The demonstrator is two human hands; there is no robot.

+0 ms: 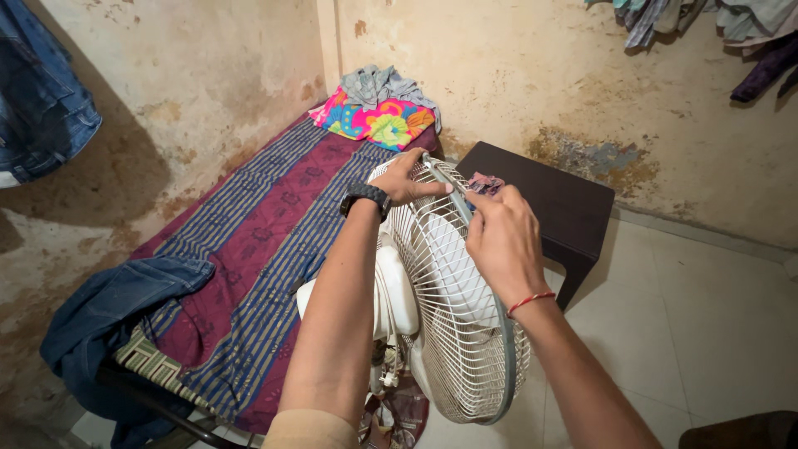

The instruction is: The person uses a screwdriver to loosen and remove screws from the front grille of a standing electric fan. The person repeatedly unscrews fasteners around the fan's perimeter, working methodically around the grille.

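A white fan with a wire grille point(465, 333) stands in front of me, its guard ringed by a grey rim point(503, 366). My left hand point(407, 179), with a black watch on the wrist, grips the top of the guard's rim. My right hand point(501, 241), with a red thread on the wrist, rests closed on the rim just beside it, fingers pinching the rim's edge. The white blades show behind the wires.
A low bed with a maroon and blue striped cover point(258, 249) lies to the left, with a bright floral pillow point(374, 123) at its head and a denim garment point(116, 308) at its foot. A dark plastic stool point(557, 199) stands behind the fan. Clothes hang on the stained walls.
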